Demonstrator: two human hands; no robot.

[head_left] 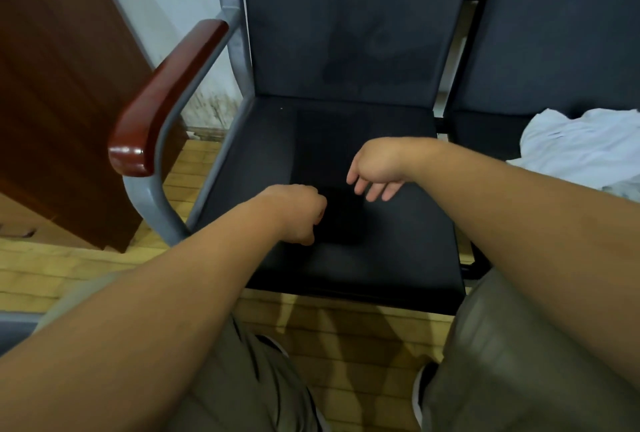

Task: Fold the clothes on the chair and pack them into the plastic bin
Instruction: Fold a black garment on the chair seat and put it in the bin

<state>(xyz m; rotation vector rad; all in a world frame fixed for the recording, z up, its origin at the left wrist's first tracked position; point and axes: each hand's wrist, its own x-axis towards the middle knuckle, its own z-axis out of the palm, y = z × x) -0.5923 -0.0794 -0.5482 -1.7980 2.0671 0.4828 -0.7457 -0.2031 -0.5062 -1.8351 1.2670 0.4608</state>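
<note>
A dark chair [398,223] with a grey metal frame and a reddish wooden armrest [166,95] is seen from above, standing on a yellowish wooden floor [346,345]. On the middle of its seat a black garment [332,147] is laid flat as a folded rectangle, and it is hard to tell apart from the dark upholstery. The left hand [298,213] is held at the near left edge of this garment with its fingers curled under. Whether the cloth is pinched by them cannot be told, since the fingertips are hidden and the fabric is too dark. The right hand [377,164] is held just above the garment's right side, its fingers [375,193] hanging loose and slightly spread, and nothing is gripped by it. A crumpled white garment [581,151] is left unfolded on the seat of the neighbouring chair [554,33] to the right, well apart from both hands. Khaki trousers are seen at the bottom edge.
</note>
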